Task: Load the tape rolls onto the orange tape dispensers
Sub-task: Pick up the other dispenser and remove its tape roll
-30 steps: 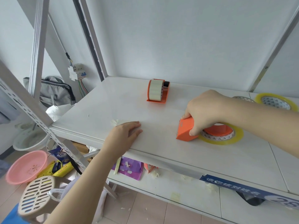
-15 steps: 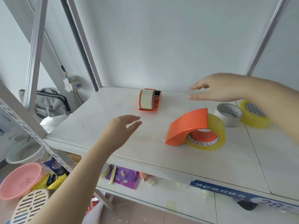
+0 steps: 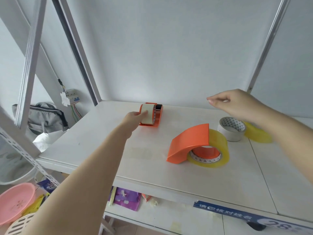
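A white shelf [image 3: 94, 141] of a metal rack stands against a pale grey wall, and the head view looks down on it. At the back of the shelf an orange tape dispenser [image 3: 156, 116] stands upright with a pale tape roll [image 3: 147, 113] already seated in it. The left hand [image 3: 134, 117] reaches out to this far dispenser, its fingertips touching the near face of the pale roll; whether the grip is closed on the roll cannot be told, since the fingers mostly hide behind the hand. Nearer and to the right, a second orange dispenser [image 3: 189, 141] lies on the shelf with a yellow tape roll [image 3: 218, 150] fitted around its hub. Just behind that stands a white tape roll [image 3: 231, 131] with a triangle pattern inside its core, and beside it, partly hidden by the right forearm, lies another yellow roll [image 3: 258, 134]. The right hand [image 3: 237, 106] hovers above the shelf, well clear of all the rolls, its fingers loosely curled and holding nothing. Below the shelf edge a blue label strip [image 3: 237, 212] shows, and on the floor at the left sits a pink basin [image 3: 15, 200]
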